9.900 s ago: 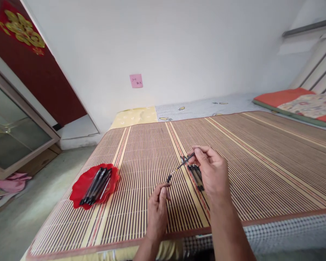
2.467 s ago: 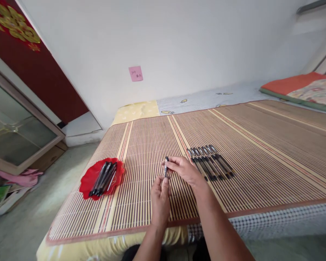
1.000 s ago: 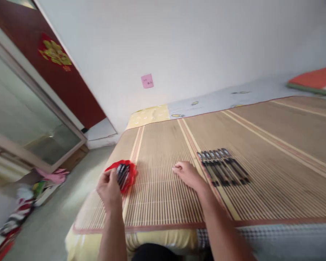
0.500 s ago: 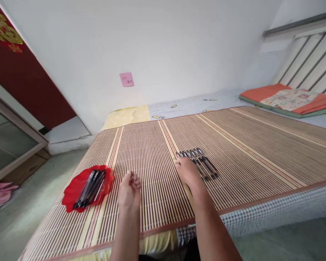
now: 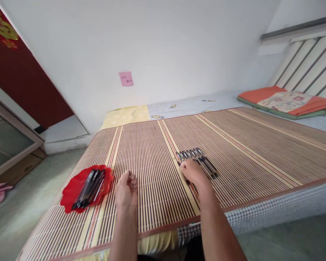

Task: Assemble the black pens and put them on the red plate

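Observation:
Several dark pens [image 5: 208, 166] lie side by side in a slanted row on the striped bamboo mat [image 5: 152, 203]. My right hand [image 5: 193, 171] is closed at the left end of this row, its fingertips on the leftmost pen [image 5: 178, 158]; the hand covers the middle of several pens. Left of it, over bare mat, my left hand [image 5: 126, 188] is held with its fingers curled in and nothing showing in them. A red scalloped plate [image 5: 67, 192] sits beyond that hand on the left, with a bunch of dark pens [image 5: 89, 188] lying in it.
The mat covers a bed against a white wall, where a pink note [image 5: 126, 78] is stuck. A folded orange and floral cloth [image 5: 285, 100] lies at the back right, by a slatted headboard [image 5: 309, 65]. The bed's front edge runs close before me.
My right hand has moved slightly right and nearer along the leftmost pen. My left hand stays almost still, and the view has shifted a little.

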The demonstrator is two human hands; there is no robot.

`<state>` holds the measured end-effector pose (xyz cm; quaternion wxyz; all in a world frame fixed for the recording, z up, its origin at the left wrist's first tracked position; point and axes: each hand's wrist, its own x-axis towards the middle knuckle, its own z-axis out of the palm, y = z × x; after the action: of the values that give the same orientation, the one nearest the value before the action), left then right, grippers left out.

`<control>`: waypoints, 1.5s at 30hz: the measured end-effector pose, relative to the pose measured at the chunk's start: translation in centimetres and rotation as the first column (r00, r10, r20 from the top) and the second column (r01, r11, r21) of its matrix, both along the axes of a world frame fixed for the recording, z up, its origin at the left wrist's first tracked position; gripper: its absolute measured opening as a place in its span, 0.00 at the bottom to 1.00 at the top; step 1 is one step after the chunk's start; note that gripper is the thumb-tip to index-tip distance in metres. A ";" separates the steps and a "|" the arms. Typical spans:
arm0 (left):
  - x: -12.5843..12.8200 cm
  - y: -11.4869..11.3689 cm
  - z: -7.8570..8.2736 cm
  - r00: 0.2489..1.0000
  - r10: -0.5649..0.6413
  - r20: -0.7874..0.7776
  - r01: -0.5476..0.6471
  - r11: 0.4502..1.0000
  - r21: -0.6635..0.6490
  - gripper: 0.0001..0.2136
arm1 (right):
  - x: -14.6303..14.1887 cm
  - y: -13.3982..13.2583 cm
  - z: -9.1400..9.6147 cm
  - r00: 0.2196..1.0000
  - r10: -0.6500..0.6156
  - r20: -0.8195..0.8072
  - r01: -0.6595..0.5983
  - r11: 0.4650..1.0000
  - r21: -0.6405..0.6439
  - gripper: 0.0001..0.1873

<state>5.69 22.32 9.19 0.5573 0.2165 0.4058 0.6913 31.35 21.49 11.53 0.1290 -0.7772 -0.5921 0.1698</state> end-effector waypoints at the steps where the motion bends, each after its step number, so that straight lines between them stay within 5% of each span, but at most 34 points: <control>1: 0.1 0.0 -0.1 1.000 0.006 -0.005 -0.006 1.000 -0.002 0.14 | 0.0 0.0 0.2 1.000 -0.004 0.009 0.004 1.000 0.009 0.16; 45: 1.5 -0.1 -0.6 0.997 -0.036 -0.064 0.036 0.999 -0.015 0.13 | 0.1 0.3 -1.3 0.992 -0.076 0.104 0.084 0.993 -0.083 0.14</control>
<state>7.21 22.18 8.59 0.5579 0.2417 0.4244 0.6710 31.50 21.81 10.24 0.0716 -0.8128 -0.5581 0.1508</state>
